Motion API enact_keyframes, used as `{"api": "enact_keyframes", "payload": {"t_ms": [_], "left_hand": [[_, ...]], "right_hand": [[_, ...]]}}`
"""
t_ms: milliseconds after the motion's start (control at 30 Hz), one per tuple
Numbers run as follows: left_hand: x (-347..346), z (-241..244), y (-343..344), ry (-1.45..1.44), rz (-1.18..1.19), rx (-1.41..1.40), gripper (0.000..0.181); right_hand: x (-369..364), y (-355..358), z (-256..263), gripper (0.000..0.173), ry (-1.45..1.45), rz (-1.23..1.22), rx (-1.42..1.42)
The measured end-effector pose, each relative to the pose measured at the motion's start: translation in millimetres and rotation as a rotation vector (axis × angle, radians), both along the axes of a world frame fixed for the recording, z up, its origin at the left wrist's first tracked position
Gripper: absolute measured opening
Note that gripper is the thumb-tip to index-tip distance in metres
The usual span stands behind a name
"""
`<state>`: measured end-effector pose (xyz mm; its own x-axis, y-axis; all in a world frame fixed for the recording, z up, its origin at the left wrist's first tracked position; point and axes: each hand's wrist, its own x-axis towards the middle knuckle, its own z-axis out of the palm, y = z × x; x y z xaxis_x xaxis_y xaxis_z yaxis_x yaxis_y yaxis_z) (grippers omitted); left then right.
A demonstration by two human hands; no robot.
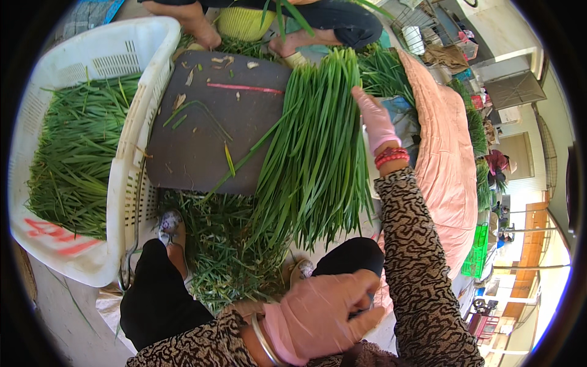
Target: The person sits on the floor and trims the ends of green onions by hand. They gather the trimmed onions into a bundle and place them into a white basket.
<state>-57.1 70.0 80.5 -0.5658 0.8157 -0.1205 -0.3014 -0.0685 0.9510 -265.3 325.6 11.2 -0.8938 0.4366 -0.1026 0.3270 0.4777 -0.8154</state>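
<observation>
A thick bunch of green garlic chives (316,151) lies over the right side of a dark padded board (215,133), cut ends away from me, leaf tips hanging over the near edge. My right hand (373,112), in a thin pink glove and red bead bracelets, is laid flat along the bunch's right edge, fingers extended. Low in front of my body, my left hand (321,314) is gloved too, with a silver bangle. Its fingers curl and it is slightly blurred; something dark shows between finger and thumb, and I cannot tell whether it is held. A pink strip (245,88) lies on the board.
On the left stands a white plastic crate (121,160) holding chives (85,156). Leaf scraps (234,257) cover the ground between my feet. A pink quilted cloth (447,169) drapes at right. Opposite sits another person, bare feet (298,41) near a yellow-green basket (245,23).
</observation>
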Motion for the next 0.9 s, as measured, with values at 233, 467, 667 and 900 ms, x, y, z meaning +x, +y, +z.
{"api": "enact_keyframes", "payload": {"t_ms": [233, 467, 667, 900], "left_hand": [[5, 39, -17, -0.643, -0.193, 0.504, 0.033], [0, 47, -22, -0.359, -0.16, 0.433, 0.029], [5, 52, -25, -0.138, -0.078, 0.383, 0.028], [32, 23, -21, 0.549, 0.237, -0.042, 0.032]], "right_hand": [[40, -4, 31, 0.056, 0.204, 0.055, -0.191], [128, -29, 31, 0.041, 0.356, 0.169, -0.307], [204, -75, 19, 0.032, -0.02, 0.41, -0.62], [264, -145, -89, 0.031, -0.501, 0.839, -0.513]]}}
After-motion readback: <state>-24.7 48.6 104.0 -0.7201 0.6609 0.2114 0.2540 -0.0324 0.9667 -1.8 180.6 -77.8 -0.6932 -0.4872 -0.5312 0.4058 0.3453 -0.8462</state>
